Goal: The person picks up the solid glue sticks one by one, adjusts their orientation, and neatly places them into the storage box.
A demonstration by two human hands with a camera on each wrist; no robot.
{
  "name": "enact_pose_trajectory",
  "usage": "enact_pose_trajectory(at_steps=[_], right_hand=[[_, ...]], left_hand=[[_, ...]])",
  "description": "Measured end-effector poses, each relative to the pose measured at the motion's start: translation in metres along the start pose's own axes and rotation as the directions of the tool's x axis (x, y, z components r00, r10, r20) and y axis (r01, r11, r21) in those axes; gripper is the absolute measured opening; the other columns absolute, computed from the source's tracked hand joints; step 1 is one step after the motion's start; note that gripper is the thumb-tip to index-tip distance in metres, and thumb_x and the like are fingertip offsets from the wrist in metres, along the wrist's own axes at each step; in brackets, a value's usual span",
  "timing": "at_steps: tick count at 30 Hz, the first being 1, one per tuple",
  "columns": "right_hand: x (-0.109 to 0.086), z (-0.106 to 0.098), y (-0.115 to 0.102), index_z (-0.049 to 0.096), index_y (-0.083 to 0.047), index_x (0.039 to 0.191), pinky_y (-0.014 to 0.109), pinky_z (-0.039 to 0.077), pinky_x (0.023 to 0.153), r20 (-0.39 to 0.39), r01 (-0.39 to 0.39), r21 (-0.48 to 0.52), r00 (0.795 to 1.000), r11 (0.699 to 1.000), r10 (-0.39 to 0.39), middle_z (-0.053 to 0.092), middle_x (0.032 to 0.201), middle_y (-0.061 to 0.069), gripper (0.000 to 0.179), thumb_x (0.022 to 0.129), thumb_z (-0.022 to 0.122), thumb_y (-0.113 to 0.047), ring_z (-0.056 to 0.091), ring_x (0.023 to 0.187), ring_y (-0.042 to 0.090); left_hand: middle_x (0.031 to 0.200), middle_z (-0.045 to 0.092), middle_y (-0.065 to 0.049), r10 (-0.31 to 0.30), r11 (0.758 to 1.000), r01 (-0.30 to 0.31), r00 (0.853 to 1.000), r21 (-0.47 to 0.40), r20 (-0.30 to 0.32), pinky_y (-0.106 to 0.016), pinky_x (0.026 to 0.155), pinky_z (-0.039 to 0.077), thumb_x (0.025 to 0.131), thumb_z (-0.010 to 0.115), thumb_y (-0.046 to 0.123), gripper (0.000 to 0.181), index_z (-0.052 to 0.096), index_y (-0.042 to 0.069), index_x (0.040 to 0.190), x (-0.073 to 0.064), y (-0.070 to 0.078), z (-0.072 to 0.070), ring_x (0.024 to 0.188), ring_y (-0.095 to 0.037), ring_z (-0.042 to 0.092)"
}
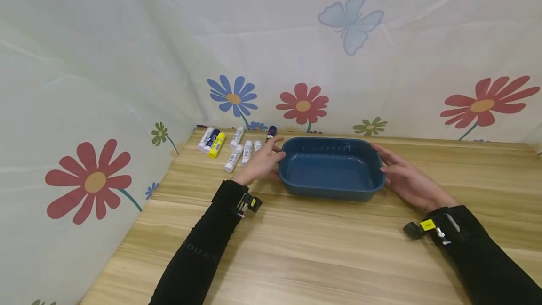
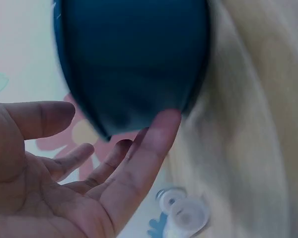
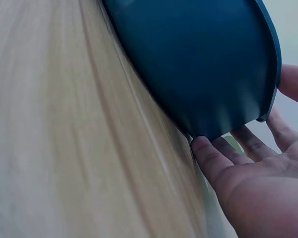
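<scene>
A deep blue rectangular baking dish (image 1: 332, 191) with rounded corners stands between both hands on the wooden table, nothing inside it. At its left end is my left hand (image 1: 261, 161), fingers spread and fairly straight. In the left wrist view, one fingertip (image 2: 170, 119) meets the dish's lower corner while the thumb stays beside the rim. My right hand (image 1: 408, 180) holds the opposite end. Its thumb (image 3: 294, 83) lies at the rim and its bent fingers (image 3: 208, 153) support the lower edge, as the right wrist view shows.
Several glue sticks lie at the back left, among them a yellow one (image 1: 217, 145), a white one (image 1: 234, 158) and a dark-capped one (image 1: 271, 132) behind my left hand. A flowered cloth (image 1: 394, 79) hangs along the table's back edge and left side.
</scene>
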State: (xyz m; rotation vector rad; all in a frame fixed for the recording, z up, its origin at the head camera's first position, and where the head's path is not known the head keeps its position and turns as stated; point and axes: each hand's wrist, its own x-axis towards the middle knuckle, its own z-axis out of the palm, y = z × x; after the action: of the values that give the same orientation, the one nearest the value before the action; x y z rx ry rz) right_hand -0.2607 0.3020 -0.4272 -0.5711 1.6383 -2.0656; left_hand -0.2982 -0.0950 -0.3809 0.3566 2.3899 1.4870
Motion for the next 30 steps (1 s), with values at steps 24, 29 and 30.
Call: enact_pose_trajectory(at_steps=[24,29,30], right_hand=[[0.000,-0.002,0.000,0.006,-0.021,0.159,0.022,0.043,0.100,0.042,0.020,0.019,0.999,1.000,-0.020,0.006,0.160,-0.003,0.062,0.105,0.028,-0.001,0.043,0.131,0.004],[0.000,-0.002,-0.001,0.005,-0.021,0.159,0.022,0.043,0.100,0.040,0.010,0.021,0.999,1.000,-0.011,0.005,0.160,-0.002,0.062,0.105,0.028,-0.002,0.041,0.134,0.005],[0.000,-0.002,-0.001,0.005,-0.021,0.159,0.022,0.043,0.100,0.039,0.008,0.019,0.999,1.000,-0.008,0.004,0.161,-0.001,0.062,0.105,0.028,-0.002,0.041,0.134,0.005]], left_hand=[[0.140,0.051,-0.018,-0.050,0.969,0.093,0.981,0.228,-0.187,-0.049,0.103,0.042,0.105,0.041,0.026,0.044,0.040,0.019,0.149,-0.034,-0.002,-0.092,0.123,-0.037,0.054],[0.136,0.053,-0.019,-0.060,0.977,0.106,0.970,0.185,-0.236,-0.037,0.084,0.045,0.105,0.040,0.025,0.045,0.039,0.017,0.149,-0.040,-0.004,-0.107,0.120,-0.037,0.054],[0.137,0.053,-0.018,-0.063,0.978,0.109,0.967,0.178,-0.247,-0.034,0.079,0.045,0.105,0.040,0.025,0.045,0.039,0.017,0.149,-0.041,-0.004,-0.110,0.119,-0.036,0.055]])
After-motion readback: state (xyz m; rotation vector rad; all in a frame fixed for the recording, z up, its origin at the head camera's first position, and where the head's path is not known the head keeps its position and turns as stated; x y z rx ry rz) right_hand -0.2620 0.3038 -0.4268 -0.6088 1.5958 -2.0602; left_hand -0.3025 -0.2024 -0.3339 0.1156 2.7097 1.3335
